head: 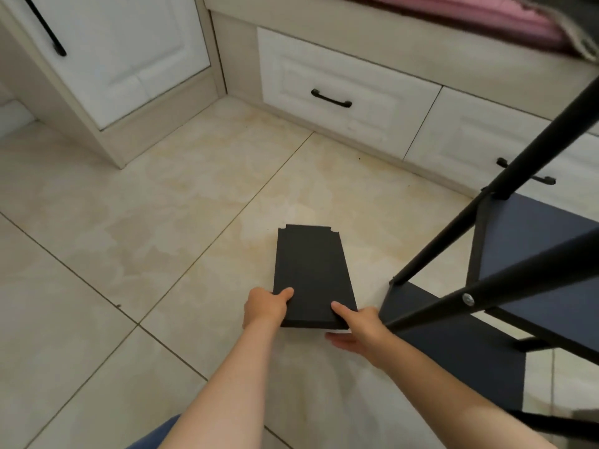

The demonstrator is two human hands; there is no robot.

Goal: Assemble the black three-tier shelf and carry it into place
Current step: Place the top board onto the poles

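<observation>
Held a black board (pixel 311 273) low over the tiled floor (pixel 129 222), with the left hand (pixel 264 306) clamped on the near left corner and the right hand (pixel 359 325) on the near right, thumbs on top and fingers curled beneath. Ran lengthwise straight away from the grip toward the floor's far edge and the white drawers (pixel 350 79), notched corners leading; could not be told whether that far end touched the tiles. Stood just to the right, tilted and part-built, the black shelf frame (pixel 468 299), two boards seemingly fitted already, one bar almost brushing the right wrist. Judged the right hand the nearer; probably called for swinging the board's long axis rightward to slot between the legs.
</observation>
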